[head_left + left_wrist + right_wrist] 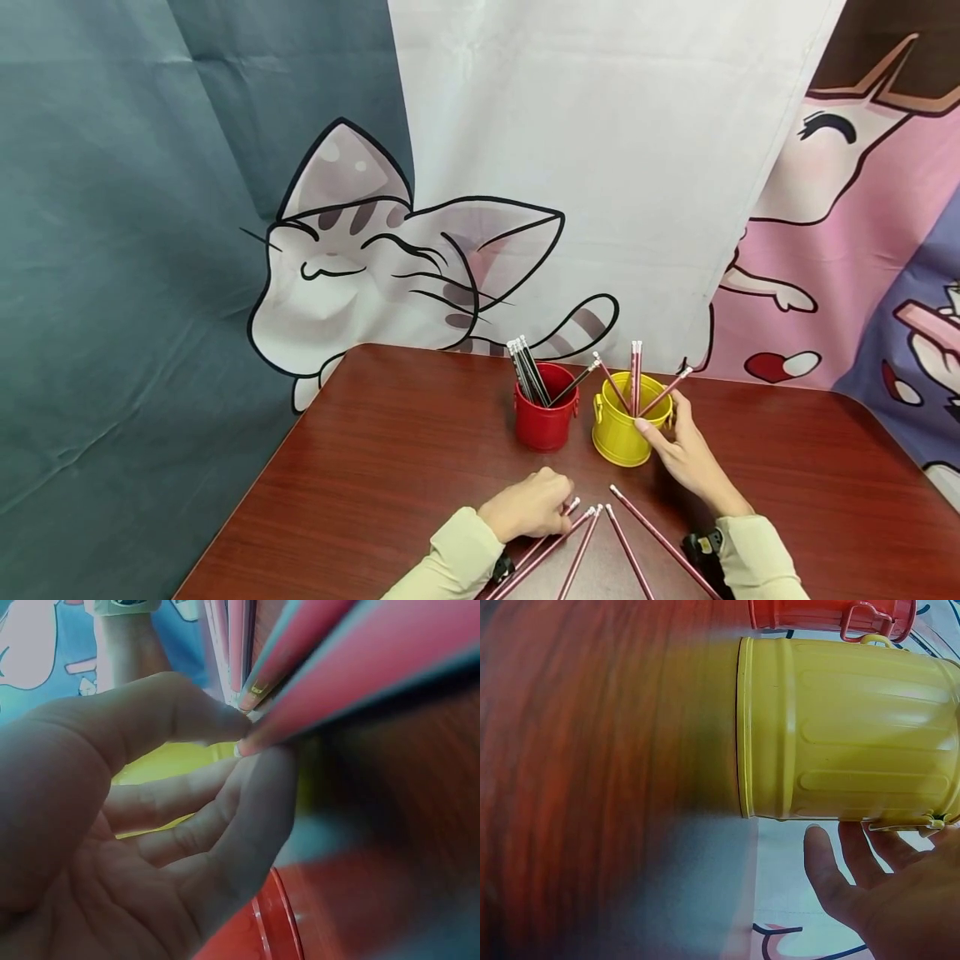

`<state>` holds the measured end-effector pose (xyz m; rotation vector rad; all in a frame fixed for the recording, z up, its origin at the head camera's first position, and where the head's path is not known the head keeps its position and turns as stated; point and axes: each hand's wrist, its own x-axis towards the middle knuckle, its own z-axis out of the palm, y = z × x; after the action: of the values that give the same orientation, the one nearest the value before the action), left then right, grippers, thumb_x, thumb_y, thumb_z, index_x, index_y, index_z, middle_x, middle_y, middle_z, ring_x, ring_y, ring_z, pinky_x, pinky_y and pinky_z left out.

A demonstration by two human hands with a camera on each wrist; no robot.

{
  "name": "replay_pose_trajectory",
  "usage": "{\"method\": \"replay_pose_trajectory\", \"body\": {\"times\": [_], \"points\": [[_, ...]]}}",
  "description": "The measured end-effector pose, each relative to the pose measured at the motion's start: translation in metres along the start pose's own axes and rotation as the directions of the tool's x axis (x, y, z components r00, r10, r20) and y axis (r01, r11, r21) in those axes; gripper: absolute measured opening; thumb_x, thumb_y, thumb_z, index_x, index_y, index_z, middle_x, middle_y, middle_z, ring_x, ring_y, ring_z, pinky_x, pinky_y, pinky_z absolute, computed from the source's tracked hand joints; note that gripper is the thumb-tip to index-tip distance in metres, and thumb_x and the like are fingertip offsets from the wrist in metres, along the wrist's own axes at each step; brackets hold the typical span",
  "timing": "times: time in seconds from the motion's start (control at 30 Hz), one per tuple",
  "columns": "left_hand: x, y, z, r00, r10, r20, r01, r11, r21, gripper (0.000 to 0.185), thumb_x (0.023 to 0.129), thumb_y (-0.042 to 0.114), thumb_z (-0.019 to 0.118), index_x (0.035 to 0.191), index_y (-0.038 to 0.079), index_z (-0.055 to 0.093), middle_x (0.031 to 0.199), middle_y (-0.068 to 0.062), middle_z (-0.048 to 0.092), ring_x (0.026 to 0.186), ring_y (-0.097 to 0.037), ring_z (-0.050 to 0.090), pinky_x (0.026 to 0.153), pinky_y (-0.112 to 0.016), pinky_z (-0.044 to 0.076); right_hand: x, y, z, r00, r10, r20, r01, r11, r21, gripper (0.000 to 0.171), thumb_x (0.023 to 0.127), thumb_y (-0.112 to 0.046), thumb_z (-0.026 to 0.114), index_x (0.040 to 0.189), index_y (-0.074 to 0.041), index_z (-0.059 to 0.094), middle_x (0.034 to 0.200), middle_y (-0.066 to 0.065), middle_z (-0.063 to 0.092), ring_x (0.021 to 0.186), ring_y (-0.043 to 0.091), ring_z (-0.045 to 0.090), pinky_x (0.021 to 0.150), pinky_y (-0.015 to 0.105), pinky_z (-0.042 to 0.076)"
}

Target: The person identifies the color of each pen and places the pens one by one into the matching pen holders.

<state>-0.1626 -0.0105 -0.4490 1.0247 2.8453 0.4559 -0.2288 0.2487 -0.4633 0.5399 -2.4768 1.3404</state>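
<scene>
My left hand [528, 504] bends down over the table and pinches a red pencil [337, 686] by its eraser end, between thumb and index finger. Other red pencils [579, 552] lie fanned out beside it on the tabletop. At the far side stands a yellow bucket [621, 443] with several red pencils [636, 379] upright or leaning in it. My right hand [693, 458] grips this bucket by its right side, thumb at the front rim and fingers round by the handle. In the right wrist view the fingertips [819, 844] show along the bucket's wall.
Left of the yellow bucket is a red bucket [542, 429] holding several dark pencils [527, 375]. Both stand on a reddish-brown wooden table [390, 433]. A cartoon cloth backdrop [615, 150] hangs behind the table's far edge.
</scene>
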Motion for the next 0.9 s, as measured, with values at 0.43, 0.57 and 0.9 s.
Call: {"method": "replay_pose_trajectory", "body": {"times": [0.43,0.57,0.9], "points": [[0.005,-0.003,-0.004,0.991,0.046,-0.128,-0.052,0.998,-0.039,0.016,0.068,0.012,0.065,0.064,0.014,0.049,0.058,0.009,0.039,0.053,-0.003,0.039,0.044,-0.011,0.031,-0.002,-0.021,0.0,1.0,-0.012,-0.022,0.013,1.0,0.007,0.061,0.089,-0.009,0.058,0.136,0.003,0.02,0.113,0.023,0.05,0.1,0.018,0.05,0.08,0.004,0.036],[0.007,-0.005,-0.008,0.973,0.076,-0.22,-0.095,0.992,-0.079,0.009,0.069,0.011,0.065,0.073,0.011,0.056,0.063,0.008,0.044,0.059,-0.001,0.041,0.051,-0.008,0.034,-0.003,-0.034,-0.002,1.0,-0.015,-0.027,0.014,1.0,-0.006,0.06,0.089,-0.008,0.057,0.135,0.006,0.021,0.112,0.024,0.05,0.098,0.014,0.05,0.08,0.004,0.036],[0.009,-0.003,-0.018,0.94,0.04,-0.338,-0.112,0.975,-0.194,0.014,0.07,0.006,0.065,0.084,0.007,0.06,0.072,0.005,0.052,0.065,0.002,0.046,0.058,-0.003,0.038,-0.004,-0.035,-0.002,1.0,-0.006,-0.018,0.006,1.0,-0.006,0.06,0.09,-0.009,0.057,0.135,0.005,0.02,0.114,0.025,0.049,0.1,0.017,0.049,0.081,0.004,0.035]]}}
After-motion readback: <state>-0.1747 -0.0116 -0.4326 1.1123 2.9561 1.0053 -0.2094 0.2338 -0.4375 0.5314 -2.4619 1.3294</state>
